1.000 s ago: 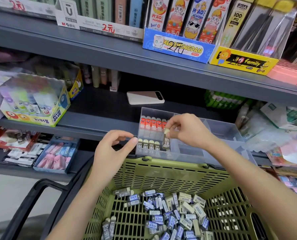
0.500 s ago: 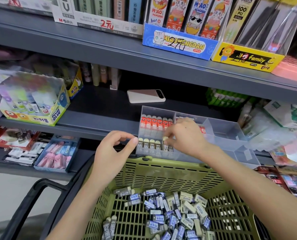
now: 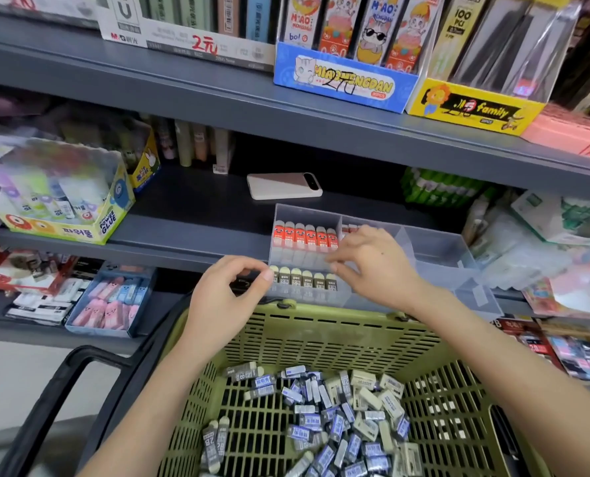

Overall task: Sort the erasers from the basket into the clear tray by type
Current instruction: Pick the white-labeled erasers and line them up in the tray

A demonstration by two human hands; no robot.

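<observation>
While your left hand (image 3: pixel 225 299) curls loosely beside the clear tray (image 3: pixel 438 247), your right hand (image 3: pixel 372 266) reaches over its erasers (image 3: pixel 302 279), fingers loosely spread.

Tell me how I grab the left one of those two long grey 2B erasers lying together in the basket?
Come straight down from above, because the basket walls close off the sides. The left grey 2B eraser lies flat with its twin snug against one long side, so pinching its two short ends is probably easiest.
</observation>
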